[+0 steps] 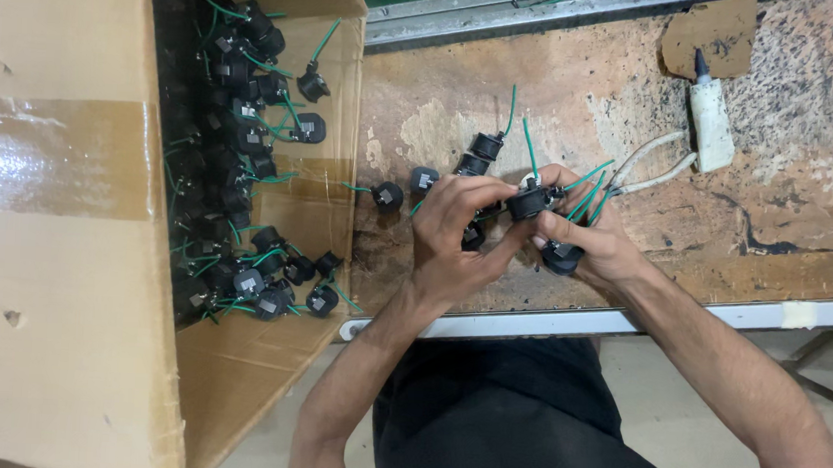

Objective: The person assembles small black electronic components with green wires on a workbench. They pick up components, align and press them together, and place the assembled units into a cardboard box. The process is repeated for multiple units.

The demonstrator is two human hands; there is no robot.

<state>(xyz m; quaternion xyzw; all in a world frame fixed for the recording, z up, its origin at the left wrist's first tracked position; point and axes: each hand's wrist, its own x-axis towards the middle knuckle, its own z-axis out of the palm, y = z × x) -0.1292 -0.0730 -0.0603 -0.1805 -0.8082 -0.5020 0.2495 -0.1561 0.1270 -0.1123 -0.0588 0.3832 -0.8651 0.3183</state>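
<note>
Fingers of both hands clamped on black round part, seemingly green wires alongside

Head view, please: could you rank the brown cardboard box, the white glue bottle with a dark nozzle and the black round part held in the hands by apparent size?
1. Brown cardboard box, by far the largest.
2. White glue bottle with a dark nozzle.
3. Black round part between the left hand and right hand, the smallest.

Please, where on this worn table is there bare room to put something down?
Bare table lies right of the right hand, below the white tool. Another patch lies behind the hands, toward the metal rail. It is crowded between the cardboard box and the left hand, where loose black parts lie.
</note>
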